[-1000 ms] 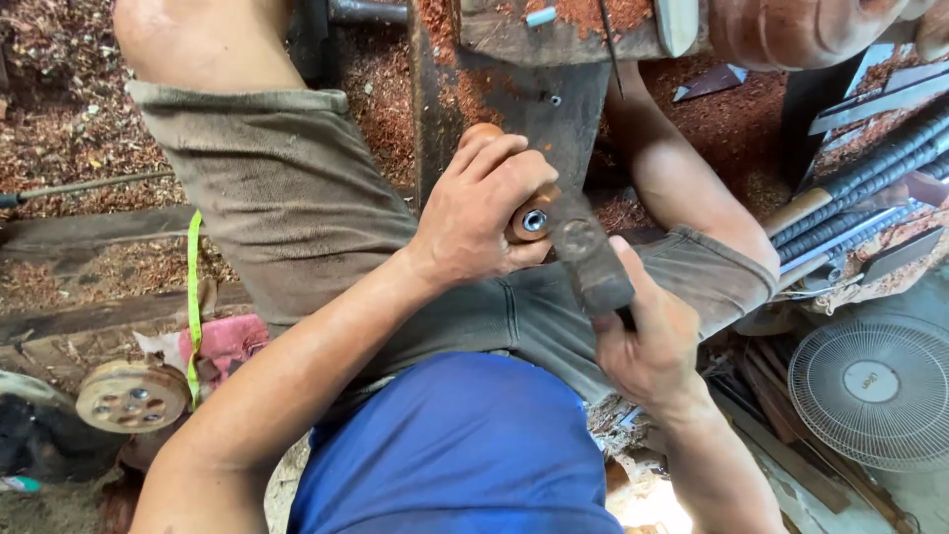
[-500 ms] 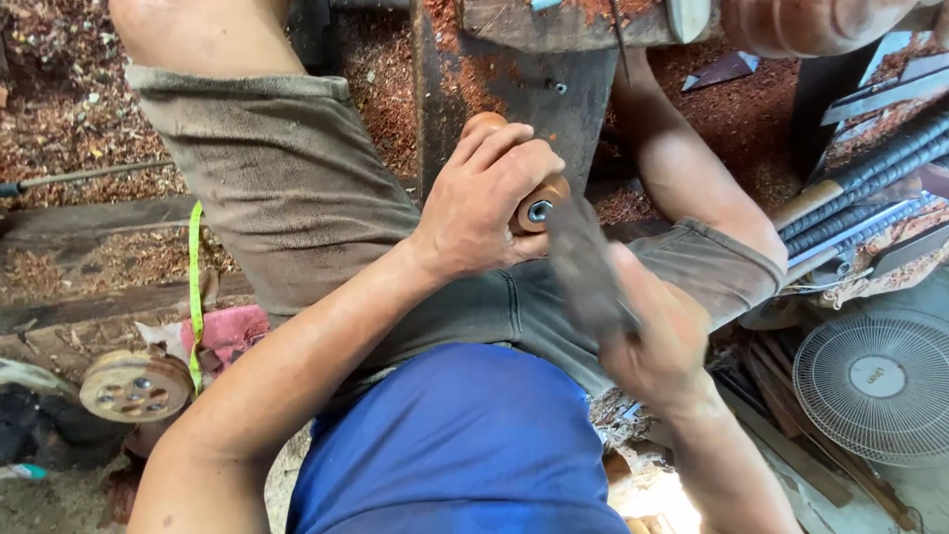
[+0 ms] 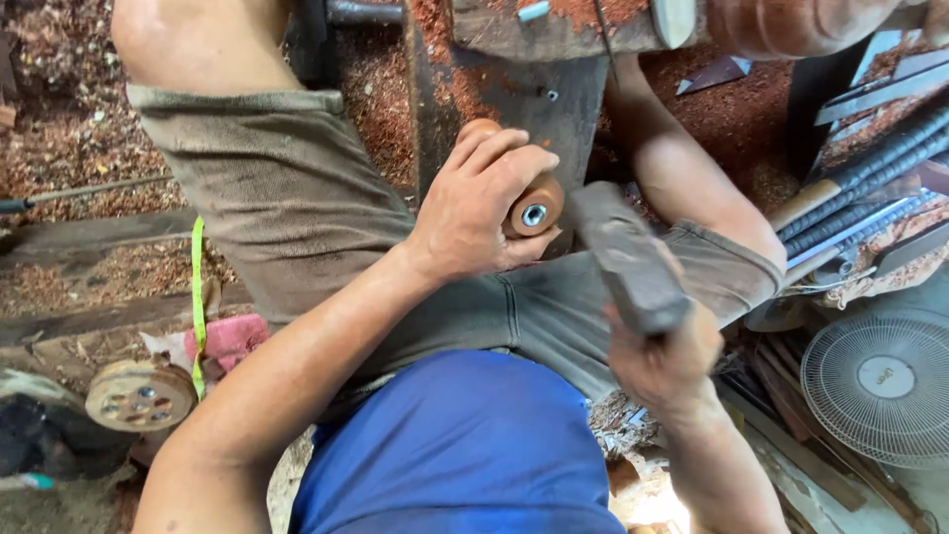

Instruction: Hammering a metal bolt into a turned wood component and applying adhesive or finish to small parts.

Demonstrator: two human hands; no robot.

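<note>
A: What does the left hand [image 3: 474,213] hold?

B: A short round reddish-brown wooden piece [image 3: 529,203] with a metal nut set in its end face. The fingers [image 3: 499,148] curl over the top of it and the thumb lies beneath, so the hand is closed around it. The piece sits above the person's lap, just in front of the dark upright wooden post [image 3: 514,109], with the nut end turned toward the right hand.

A: And the right hand [image 3: 662,361]?

B: It is closed around the lower end of a flat, dark grey metal bar [image 3: 623,252]. The bar slants up and to the left, and its upper end is just beside the nut end of the wooden piece. It is blurred, and whether the two touch cannot be told.

A: Where is the person?

B: Seated, in grey-brown shorts [image 3: 287,198] and a blue shirt [image 3: 455,445], with knees spread to either side of the post. Reddish sawdust [image 3: 59,109] covers the floor around.

A: What else lies nearby?

B: To the left of the person, a small round wooden disc with holes [image 3: 138,396] lies on the floor, near a pink cloth [image 3: 232,336] and a yellow-green strap [image 3: 198,297]. To the right, a white fan grille [image 3: 885,386] lies flat, and above it several ribbed dark metal rods [image 3: 870,168] lean side by side.
</note>
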